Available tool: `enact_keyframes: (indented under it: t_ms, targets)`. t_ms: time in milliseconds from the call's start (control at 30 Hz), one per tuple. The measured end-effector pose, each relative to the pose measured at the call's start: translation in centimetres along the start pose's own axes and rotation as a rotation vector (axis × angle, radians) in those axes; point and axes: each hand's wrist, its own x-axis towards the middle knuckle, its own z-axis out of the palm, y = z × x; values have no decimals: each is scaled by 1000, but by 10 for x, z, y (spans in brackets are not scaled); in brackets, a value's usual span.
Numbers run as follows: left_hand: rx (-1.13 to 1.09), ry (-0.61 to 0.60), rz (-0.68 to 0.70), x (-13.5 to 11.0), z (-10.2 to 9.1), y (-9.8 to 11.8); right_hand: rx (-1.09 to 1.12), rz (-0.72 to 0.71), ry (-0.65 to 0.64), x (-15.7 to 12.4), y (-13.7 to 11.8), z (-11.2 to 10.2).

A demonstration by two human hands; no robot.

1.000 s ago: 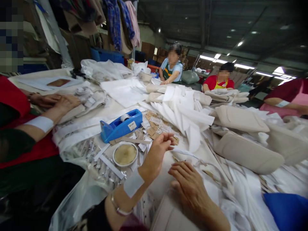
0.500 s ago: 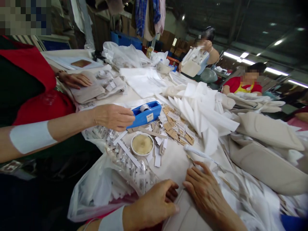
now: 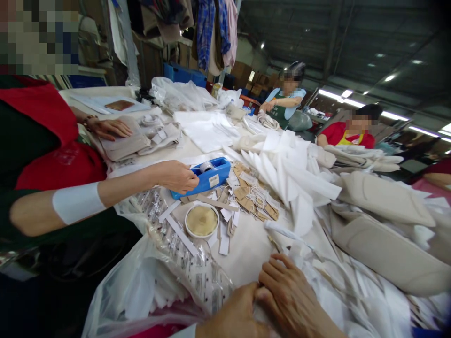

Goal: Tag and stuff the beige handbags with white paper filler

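Note:
My left hand (image 3: 235,314) sits at the bottom edge of the view, fingers curled against my right hand (image 3: 291,295). Both press on white fabric at the near table edge; whatever they pinch is hidden between them. My right hand lies palm down with fingers bent, beside a thin white strip (image 3: 282,230). To the left, a co-worker's hand (image 3: 176,176) grips a blue tape dispenser (image 3: 206,176). A round dish of yellowish paste (image 3: 202,220) stands just in front of it.
A clear plastic bag of small printed packets (image 3: 176,263) lies left of my hands. Brown tags (image 3: 252,197), folded white fabric (image 3: 289,173) and beige cushion covers (image 3: 384,239) fill the table. Two other people sit at the far side.
My hands have drawn closer together and nearer the bottom edge. The co-worker's hand has shifted on the tape dispenser. The far worker has lowered the item held up earlier.

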Motion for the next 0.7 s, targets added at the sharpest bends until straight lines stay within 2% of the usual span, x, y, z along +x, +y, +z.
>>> enact_keyframes:
  t_ms: [133, 233, 367, 467, 700]
  targets:
    - [36, 38, -71, -8, -2, 9, -42, 36, -10, -1, -1, 2]
    - [-23, 2, -37, -22, -7, 10, -21, 42, 17, -4, -1, -2]
    - [-258, -78, -37, -46, -12, -6, 13, 30, 56, -4, 0, -8]
    - [-410, -96, 14, -59, -10, -21, 30, 19, 62, -4, 0, -11]
    - [-314, -77, 51, -58, -7, -42, 74, 21, 87, -3, -2, -17]
